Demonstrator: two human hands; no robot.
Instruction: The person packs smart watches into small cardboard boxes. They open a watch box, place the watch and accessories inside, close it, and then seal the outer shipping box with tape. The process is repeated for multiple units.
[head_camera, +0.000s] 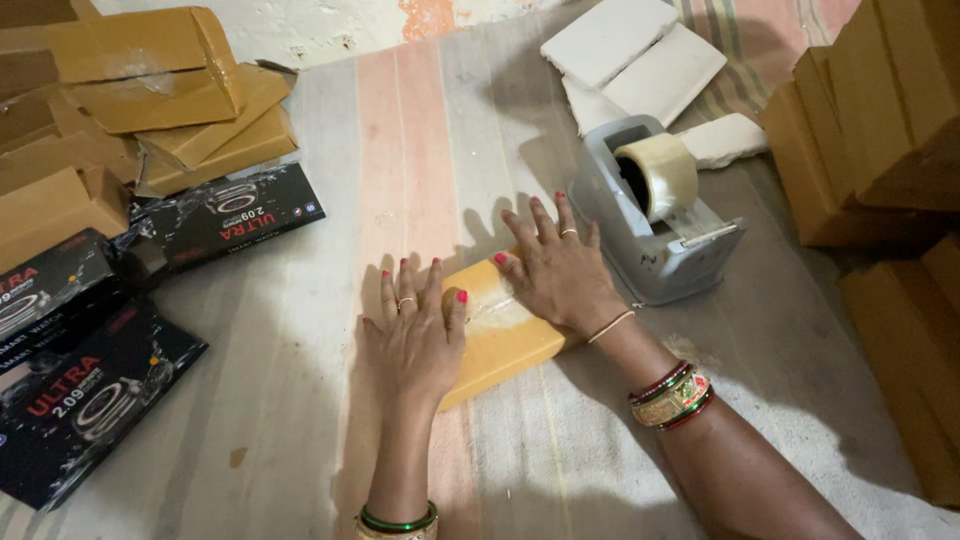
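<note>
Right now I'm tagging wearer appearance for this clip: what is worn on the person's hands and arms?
Both arms are bare, with no sleeves. The left hand has red nail polish, a ring and green bangles at the wrist. The right hand has red nails, a ring, a thin thread bracelet and red-and-gold bangles.

A striped cloth (420, 130) is spread over the floor; on it are seen a yellow box (500, 345) at centre, a grey tape dispenser (655, 215) at two o'clock, black cartons (80, 400) at eight o'clock.
</note>
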